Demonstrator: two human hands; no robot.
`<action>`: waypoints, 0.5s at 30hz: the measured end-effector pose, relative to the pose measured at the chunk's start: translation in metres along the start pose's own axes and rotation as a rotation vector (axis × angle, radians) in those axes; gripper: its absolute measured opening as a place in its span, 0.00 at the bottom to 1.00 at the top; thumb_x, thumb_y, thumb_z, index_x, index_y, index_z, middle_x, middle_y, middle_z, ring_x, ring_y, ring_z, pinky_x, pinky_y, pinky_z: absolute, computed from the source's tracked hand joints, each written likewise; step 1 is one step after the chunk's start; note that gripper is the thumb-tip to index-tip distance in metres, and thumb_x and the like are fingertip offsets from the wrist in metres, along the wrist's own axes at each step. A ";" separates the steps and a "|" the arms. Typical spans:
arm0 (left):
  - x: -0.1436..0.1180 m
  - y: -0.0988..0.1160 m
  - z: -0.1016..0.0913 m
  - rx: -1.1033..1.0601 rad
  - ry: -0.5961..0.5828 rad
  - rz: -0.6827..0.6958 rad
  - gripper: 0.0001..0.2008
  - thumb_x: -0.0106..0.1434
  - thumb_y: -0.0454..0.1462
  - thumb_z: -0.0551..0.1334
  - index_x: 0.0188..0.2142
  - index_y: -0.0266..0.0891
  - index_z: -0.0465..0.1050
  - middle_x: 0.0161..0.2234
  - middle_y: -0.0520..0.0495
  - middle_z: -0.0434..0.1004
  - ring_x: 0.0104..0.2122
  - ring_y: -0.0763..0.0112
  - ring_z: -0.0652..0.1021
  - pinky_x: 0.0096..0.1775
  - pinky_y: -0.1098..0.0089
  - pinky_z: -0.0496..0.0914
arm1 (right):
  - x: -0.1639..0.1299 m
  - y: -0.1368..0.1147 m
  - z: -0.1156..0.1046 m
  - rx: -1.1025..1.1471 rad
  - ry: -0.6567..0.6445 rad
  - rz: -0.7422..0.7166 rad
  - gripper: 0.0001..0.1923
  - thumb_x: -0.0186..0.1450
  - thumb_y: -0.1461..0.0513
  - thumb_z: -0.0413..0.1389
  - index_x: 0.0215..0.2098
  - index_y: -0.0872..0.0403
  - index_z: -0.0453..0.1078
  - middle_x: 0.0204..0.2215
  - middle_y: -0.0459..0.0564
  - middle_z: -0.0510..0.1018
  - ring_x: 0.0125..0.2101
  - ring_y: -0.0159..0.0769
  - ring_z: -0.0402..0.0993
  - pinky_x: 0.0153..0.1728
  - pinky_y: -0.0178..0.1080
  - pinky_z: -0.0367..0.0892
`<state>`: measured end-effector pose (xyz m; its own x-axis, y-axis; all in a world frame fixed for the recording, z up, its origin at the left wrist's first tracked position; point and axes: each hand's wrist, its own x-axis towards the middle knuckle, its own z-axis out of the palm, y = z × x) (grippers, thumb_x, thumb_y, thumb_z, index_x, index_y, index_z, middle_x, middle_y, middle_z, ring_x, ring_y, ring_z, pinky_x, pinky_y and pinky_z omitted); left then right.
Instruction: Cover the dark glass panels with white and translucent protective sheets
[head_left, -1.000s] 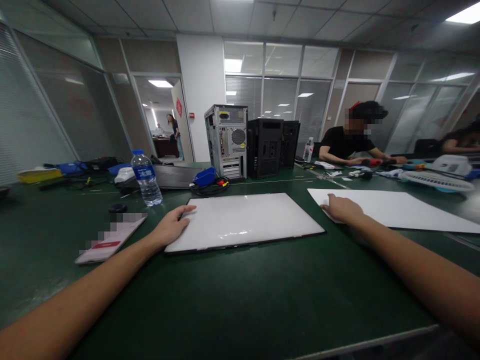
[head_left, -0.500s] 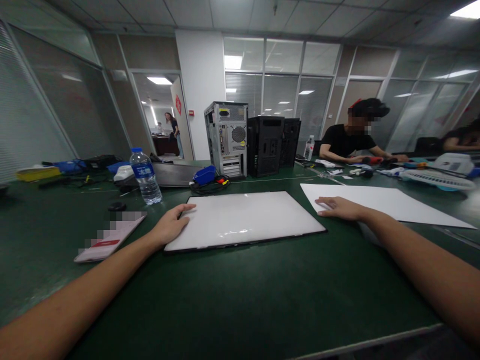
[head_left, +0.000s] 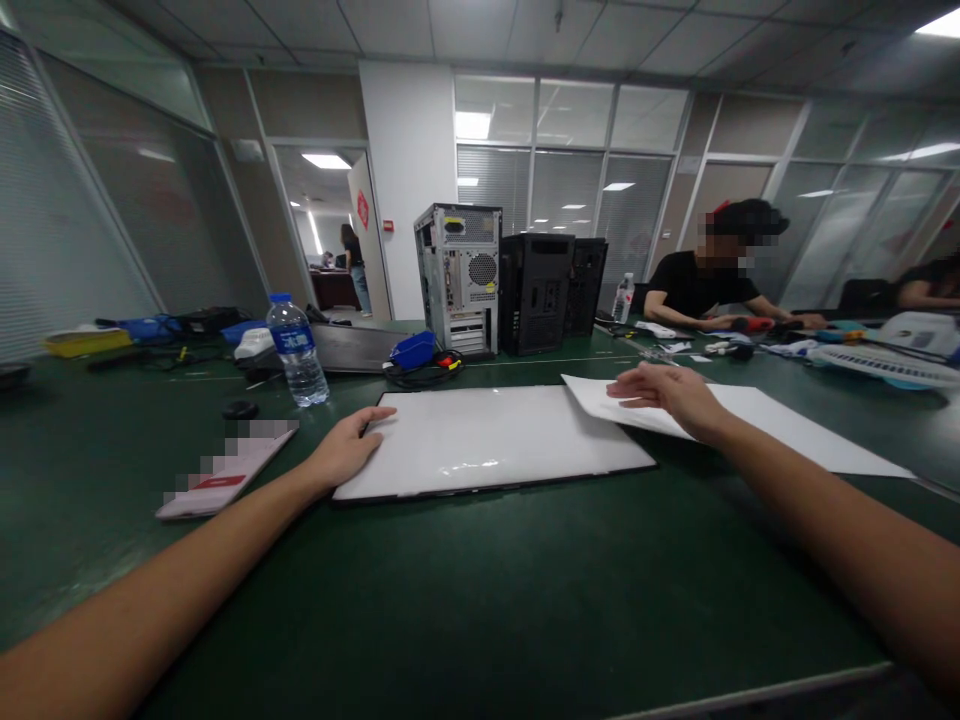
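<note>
A flat white panel [head_left: 480, 440] with a thin dark frame lies on the green table, its glossy face up. My left hand [head_left: 351, 450] grips its left edge, thumb and index finger apart over the white surface. To the right, my right hand [head_left: 679, 398] holds a thin white sheet [head_left: 795, 425] near its left end, fingers stretched over the top. That end is lifted and bent, and overlaps the panel's right side. The sheet's far right part rests low, near the tabletop. What lies beneath my right palm is hidden.
Behind the panel stand an opened computer case [head_left: 461, 280] and black cases [head_left: 536, 295]. A water bottle [head_left: 298, 350] and a pale packet [head_left: 229, 470] are at the left. A co-worker in black [head_left: 686, 280] sits at the far right among tools.
My right hand has lifted the sheet's left end and moved it leftward, over the panel's right side. My left hand has stayed on the panel's left edge. The view has shifted slightly.
</note>
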<state>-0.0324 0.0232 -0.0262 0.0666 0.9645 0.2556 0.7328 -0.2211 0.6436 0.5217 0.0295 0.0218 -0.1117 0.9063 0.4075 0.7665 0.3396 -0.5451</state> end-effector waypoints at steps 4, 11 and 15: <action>-0.001 0.002 0.000 0.008 0.007 -0.007 0.29 0.58 0.39 0.60 0.60 0.44 0.73 0.62 0.45 0.74 0.57 0.54 0.76 0.60 0.58 0.66 | 0.002 0.012 0.002 -0.213 -0.074 0.056 0.37 0.73 0.40 0.34 0.58 0.53 0.72 0.58 0.57 0.76 0.58 0.49 0.71 0.59 0.50 0.66; -0.002 0.007 -0.001 0.019 -0.009 -0.009 0.30 0.58 0.40 0.60 0.61 0.40 0.72 0.60 0.43 0.75 0.55 0.54 0.77 0.60 0.56 0.66 | 0.001 0.058 0.010 -0.548 -0.197 0.332 0.40 0.66 0.37 0.49 0.53 0.61 0.76 0.53 0.70 0.77 0.54 0.65 0.73 0.55 0.63 0.65; -0.001 0.005 -0.001 0.017 -0.008 -0.011 0.30 0.58 0.41 0.60 0.61 0.41 0.72 0.61 0.43 0.75 0.56 0.54 0.77 0.60 0.57 0.66 | 0.008 0.048 0.015 -0.473 -0.174 0.180 0.38 0.73 0.41 0.37 0.66 0.56 0.66 0.64 0.58 0.69 0.62 0.49 0.67 0.62 0.48 0.61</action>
<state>-0.0294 0.0205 -0.0222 0.0634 0.9681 0.2426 0.7449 -0.2076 0.6341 0.5483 0.0564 -0.0120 -0.0246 0.9818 0.1882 0.9801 0.0608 -0.1887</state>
